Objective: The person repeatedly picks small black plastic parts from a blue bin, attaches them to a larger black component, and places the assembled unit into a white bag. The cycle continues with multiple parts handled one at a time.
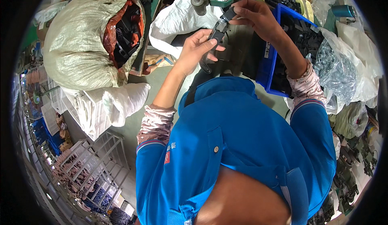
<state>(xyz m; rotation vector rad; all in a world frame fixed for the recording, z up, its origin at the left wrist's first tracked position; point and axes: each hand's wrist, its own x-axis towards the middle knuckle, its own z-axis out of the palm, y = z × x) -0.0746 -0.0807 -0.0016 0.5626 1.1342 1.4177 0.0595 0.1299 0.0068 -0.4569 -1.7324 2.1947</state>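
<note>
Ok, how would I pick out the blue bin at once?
Start at the person's blue jacket and look up to the right hand. In this view, the right forearm crosses the blue bin, which is loaded with black parts. Its straight, bright blue walls set it apart from the rounded, pale yellow container above it.

Hands [196, 50] [258, 19] have room between white bag [171, 20] and blue crate [270, 63], metal fixture [200, 1] ahead.

A long, slim black part [218, 35] with a silver metal joint slants up rightward. It hangs between both hands [197, 49].
</note>
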